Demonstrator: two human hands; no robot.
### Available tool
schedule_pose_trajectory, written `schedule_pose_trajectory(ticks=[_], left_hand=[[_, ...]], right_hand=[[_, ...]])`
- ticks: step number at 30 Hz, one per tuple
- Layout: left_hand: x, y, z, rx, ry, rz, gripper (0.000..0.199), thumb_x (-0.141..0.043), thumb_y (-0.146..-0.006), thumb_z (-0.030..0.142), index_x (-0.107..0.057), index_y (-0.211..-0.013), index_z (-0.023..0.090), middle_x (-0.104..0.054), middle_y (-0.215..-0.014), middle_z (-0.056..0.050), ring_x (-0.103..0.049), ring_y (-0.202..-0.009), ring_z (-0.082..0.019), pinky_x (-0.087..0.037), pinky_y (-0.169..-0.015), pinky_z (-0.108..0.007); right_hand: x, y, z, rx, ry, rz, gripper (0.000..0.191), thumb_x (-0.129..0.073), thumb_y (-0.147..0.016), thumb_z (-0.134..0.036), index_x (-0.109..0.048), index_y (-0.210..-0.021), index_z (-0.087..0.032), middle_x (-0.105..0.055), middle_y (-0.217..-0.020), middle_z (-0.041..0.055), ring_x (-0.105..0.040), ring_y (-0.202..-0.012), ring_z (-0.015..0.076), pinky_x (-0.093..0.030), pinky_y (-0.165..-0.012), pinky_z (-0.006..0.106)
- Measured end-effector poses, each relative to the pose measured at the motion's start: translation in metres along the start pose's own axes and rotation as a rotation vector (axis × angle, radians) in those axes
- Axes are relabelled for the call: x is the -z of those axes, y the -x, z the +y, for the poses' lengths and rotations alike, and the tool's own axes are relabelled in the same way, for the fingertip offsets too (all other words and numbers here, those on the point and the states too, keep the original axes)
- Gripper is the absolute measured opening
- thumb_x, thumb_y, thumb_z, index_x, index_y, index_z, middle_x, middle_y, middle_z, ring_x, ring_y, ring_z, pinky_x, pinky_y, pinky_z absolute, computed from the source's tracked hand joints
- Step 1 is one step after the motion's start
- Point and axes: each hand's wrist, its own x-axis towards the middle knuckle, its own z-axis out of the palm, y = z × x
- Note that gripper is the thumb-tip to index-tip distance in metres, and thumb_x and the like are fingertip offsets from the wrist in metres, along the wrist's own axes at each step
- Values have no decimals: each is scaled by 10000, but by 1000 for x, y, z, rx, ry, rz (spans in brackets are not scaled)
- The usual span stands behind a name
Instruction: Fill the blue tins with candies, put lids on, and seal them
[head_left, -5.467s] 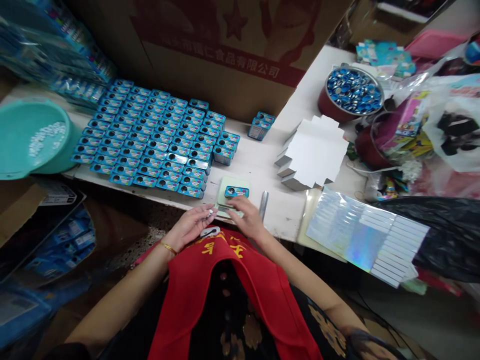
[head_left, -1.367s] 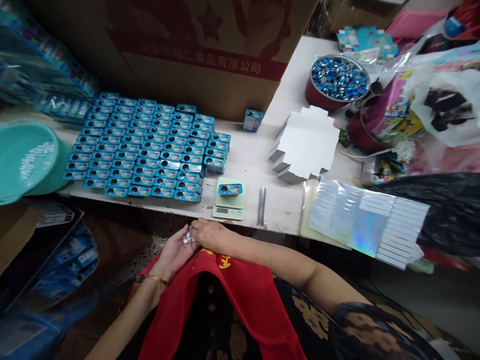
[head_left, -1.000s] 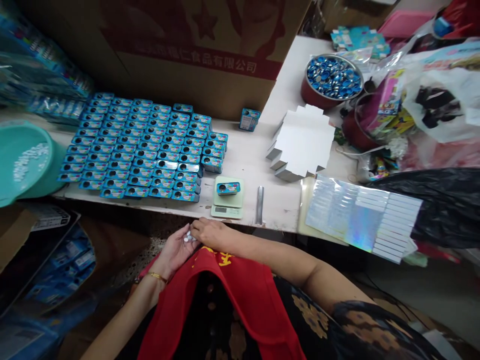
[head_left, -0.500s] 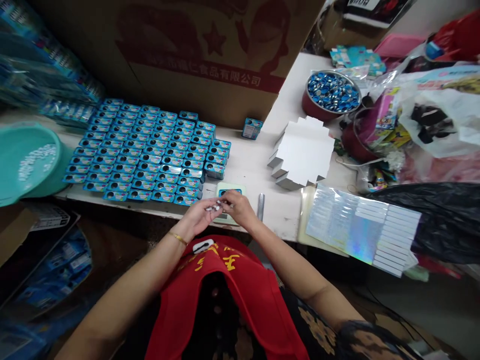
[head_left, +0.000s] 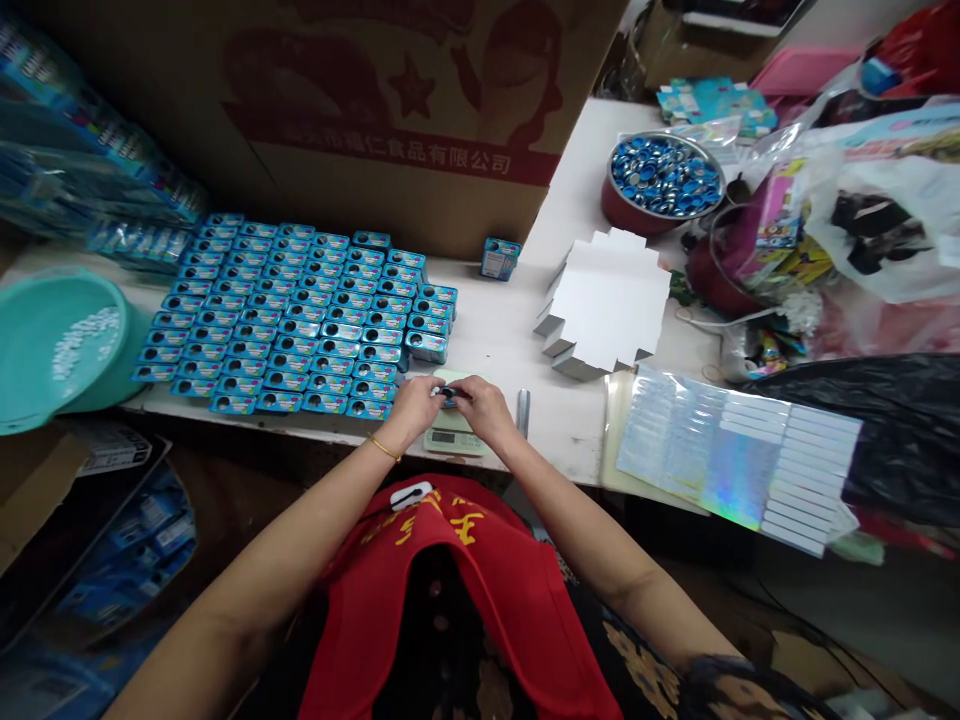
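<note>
A small pale green scale [head_left: 456,440] lies at the table's front edge, its display showing below my hands. Over its upper part, my left hand [head_left: 415,405] has its fingers closed, with a bit of something white at the fingertips. My right hand [head_left: 484,408] is closed beside it, its fingertips at a small blue box [head_left: 448,396] on the scale. Fingers cover most of that box. To the left, many blue boxes with round dark openings [head_left: 289,330] stand in packed rows. A metal strip [head_left: 523,412] lies right of my right hand.
A turquoise basin [head_left: 127,345] stands at the left. A large cardboard box [head_left: 337,200] rises behind the rows. One blue box [head_left: 499,259] stands apart. Right are white card sheets [head_left: 611,300], a bowl of blue caps [head_left: 626,212], shiny sheets [head_left: 675,440] and plastic bags [head_left: 892,230].
My left hand has turned from palm up, holding small white pieces, to fingers down over the scale. My right hand has moved slightly, and the scale's display now shows.
</note>
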Motion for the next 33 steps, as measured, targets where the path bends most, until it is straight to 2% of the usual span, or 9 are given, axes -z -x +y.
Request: schedule_pose_trajectory(ticks=[4, 8, 15, 17, 19, 21, 24, 26, 33], left_hand=[[-1, 0, 2, -82, -102, 6, 313, -585, -737, 184, -648, -1038, 129, -643, -1066, -130, -580, -982, -218, -416, -878, -317], [1, -1, 0, -95, -51, 19, 319, -632, -692, 162, -660, -1010, 148, -654, -1021, -110, -591, -941, -216, -431, -865, -322], [-1, -5, -10, 210, 504, -31, 225, -550, -739, 143, -646, -937, 97, -670, -788, -74, -630, -634, -137, -508, -650, -276], [2, -6, -12, 236, 546, -35, 228, -534, -749, 158, -637, -940, 87, -659, -711, -62, -613, -568, -122, -504, -604, -261], [9, -4, -14, 222, 431, -70, 232, -529, -751, 175, -643, -935, 93, -637, -620, -44, -594, -523, -123, -494, -578, -256], [17, -2, -12, 152, 191, -100, 213, -542, -728, 160, -665, -895, 112, -639, -611, -47, -606, -566, -144, -488, -622, -269], [28, 1, -3, -18, -192, -96, 196, -542, -691, 107, -697, -806, 140, -680, -771, -87, -624, -765, -201, -454, -763, -298], [31, 2, 4, -94, -341, -102, 213, -525, -697, 105, -704, -805, 151, -679, -869, -99, -608, -846, -218, -434, -797, -297], [19, 1, 13, -259, -440, -96, 285, -424, -774, 124, -672, -913, 117, -634, -930, -114, -580, -873, -199, -420, -803, -286]], right_hand=[[8, 9, 8, 22, -77, 110, 178, -521, -789, -153, -650, -905, -192, -643, -861, 37, -585, -788, 149, -458, -730, 267], [19, 17, 14, 17, -129, 174, 166, -511, -802, -198, -655, -884, -201, -652, -848, 35, -595, -780, 150, -471, -711, 268], [37, 30, 24, -9, -137, 217, 170, -495, -808, -221, -656, -857, -200, -658, -836, 35, -594, -743, 143, -470, -684, 263], [39, 36, 28, -20, -122, 215, 171, -493, -808, -219, -655, -856, -195, -658, -833, 37, -590, -722, 140, -466, -674, 262], [40, 42, 33, -34, -101, 203, 173, -491, -808, -222, -655, -858, -194, -658, -834, 38, -589, -718, 142, -462, -674, 264], [39, 49, 39, -52, -76, 179, 176, -488, -809, -230, -655, -857, -197, -661, -834, 38, -592, -732, 148, -461, -689, 272], [34, 60, 48, -80, -50, 130, 187, -480, -814, -238, -656, -866, -199, -666, -844, 40, -601, -769, 159, -459, -718, 283], [29, 67, 52, -100, -45, 99, 195, -476, -817, -240, -656, -879, -201, -668, -858, 41, -605, -786, 163, -460, -729, 288], [19, 81, 54, -107, -69, 64, 197, -471, -818, -222, -657, -880, -198, -669, -860, 42, -613, -807, 161, -461, -748, 283]])
